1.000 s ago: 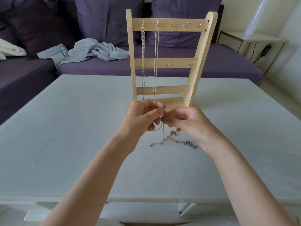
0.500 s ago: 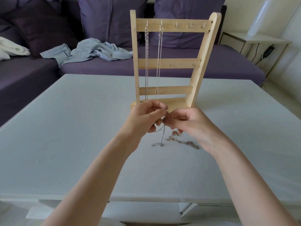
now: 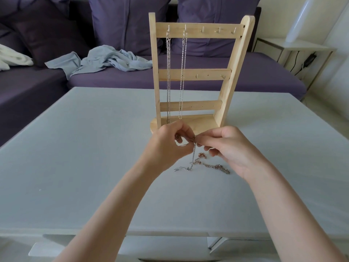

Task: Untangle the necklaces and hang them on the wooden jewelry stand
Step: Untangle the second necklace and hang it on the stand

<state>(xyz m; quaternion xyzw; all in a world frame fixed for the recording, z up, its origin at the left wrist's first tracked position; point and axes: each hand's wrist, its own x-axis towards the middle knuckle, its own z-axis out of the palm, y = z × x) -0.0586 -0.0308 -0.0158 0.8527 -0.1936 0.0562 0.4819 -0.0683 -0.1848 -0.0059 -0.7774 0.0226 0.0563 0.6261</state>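
Both hands pinch a silver chain (image 3: pixel 194 157) before the wooden jewelry stand (image 3: pixel 196 72).
Left hand (image 3: pixel 168 146) and right hand (image 3: pixel 230 148) fingers curl around it; its tail lies tangled on the worktop (image 3: pixel 75 148).

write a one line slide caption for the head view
Both hands pinch a silver chain above the table; two necklaces hang on the wooden stand.

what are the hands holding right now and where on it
Both the left hand and the right hand pinch the silver chain at its raised upper end; the rest hangs to the table.
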